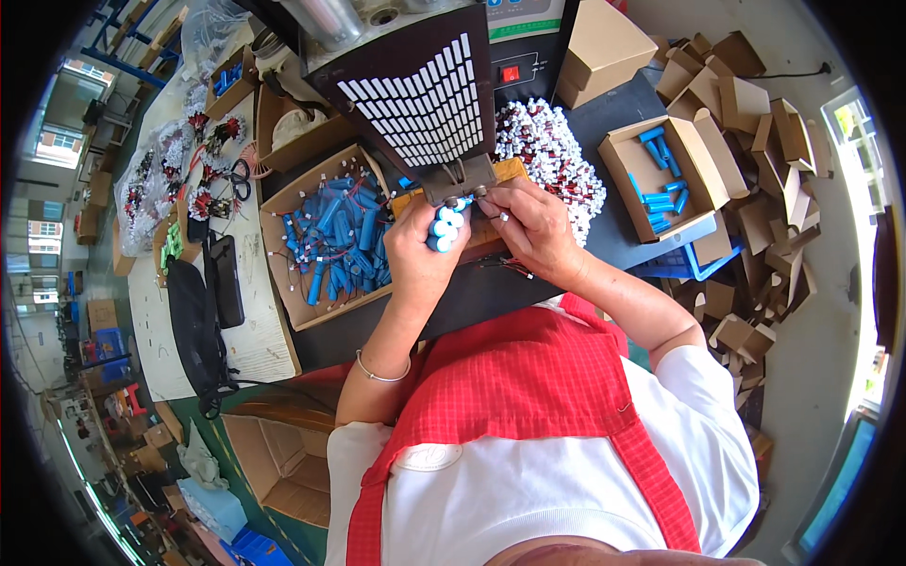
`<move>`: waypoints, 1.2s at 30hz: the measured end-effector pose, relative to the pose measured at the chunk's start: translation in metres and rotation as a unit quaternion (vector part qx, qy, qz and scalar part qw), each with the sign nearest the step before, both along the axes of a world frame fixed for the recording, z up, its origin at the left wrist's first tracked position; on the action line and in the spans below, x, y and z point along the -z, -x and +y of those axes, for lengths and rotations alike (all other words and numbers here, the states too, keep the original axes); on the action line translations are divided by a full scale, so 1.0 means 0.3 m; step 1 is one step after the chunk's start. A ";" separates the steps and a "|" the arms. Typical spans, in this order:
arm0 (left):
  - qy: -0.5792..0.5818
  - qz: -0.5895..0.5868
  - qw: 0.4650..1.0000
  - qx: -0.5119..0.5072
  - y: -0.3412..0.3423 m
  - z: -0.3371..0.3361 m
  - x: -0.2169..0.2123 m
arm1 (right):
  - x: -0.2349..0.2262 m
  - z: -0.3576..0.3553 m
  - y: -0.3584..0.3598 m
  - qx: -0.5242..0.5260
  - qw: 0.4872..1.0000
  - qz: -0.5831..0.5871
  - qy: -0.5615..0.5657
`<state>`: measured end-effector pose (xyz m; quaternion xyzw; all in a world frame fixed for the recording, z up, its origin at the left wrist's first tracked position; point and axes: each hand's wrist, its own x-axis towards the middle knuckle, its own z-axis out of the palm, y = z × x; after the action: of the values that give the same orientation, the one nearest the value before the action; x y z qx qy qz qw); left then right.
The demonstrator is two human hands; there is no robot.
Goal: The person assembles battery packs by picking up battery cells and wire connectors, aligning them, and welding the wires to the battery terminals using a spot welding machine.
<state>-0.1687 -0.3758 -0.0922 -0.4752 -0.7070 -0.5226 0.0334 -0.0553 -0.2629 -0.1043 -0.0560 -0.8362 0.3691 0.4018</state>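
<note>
My left hand [417, 253] grips a small pack of blue cylindrical cells [445, 226] with white ends, held up under the tip of a black machine head [457, 187]. My right hand [536, 226] pinches a small piece with thin wires beside the cells, right at that tip. A wooden block [505, 172] lies under both hands. To the left stands an open cardboard box [283, 203] full of blue cells with wires [335, 236]. Behind my right hand lies a heap of small red-and-white parts [552, 151].
A second cardboard box [628, 174] with a few blue cells stands at the right. Many folded empty cartons [755, 123] pile up at the far right. Bundles of red-black wires [203, 160] and a black bag [193, 321] lie at the left. An open carton [283, 462] sits on the floor.
</note>
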 end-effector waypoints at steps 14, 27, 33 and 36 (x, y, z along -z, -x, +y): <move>-0.088 -0.162 0.962 -0.203 0.128 -0.236 -0.003 | 0.010 0.247 -0.108 0.111 0.982 -0.152 -0.003; -0.062 0.118 0.990 0.048 0.012 -0.068 0.052 | -0.048 0.254 -0.233 0.138 0.959 -0.212 0.124; -0.012 -0.320 0.945 0.059 -0.099 -0.106 -0.054 | -0.062 0.137 -0.329 -0.005 0.896 -0.098 0.432; -0.051 -0.357 0.924 0.126 -0.117 -0.097 -0.055 | -0.045 0.058 -0.338 -0.089 0.863 -0.078 0.492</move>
<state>-0.1335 -0.4048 -0.0757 -0.3399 -0.5783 -0.6932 -0.2634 0.0461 -0.2455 -0.0908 -0.1999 -0.5761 0.7611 0.2212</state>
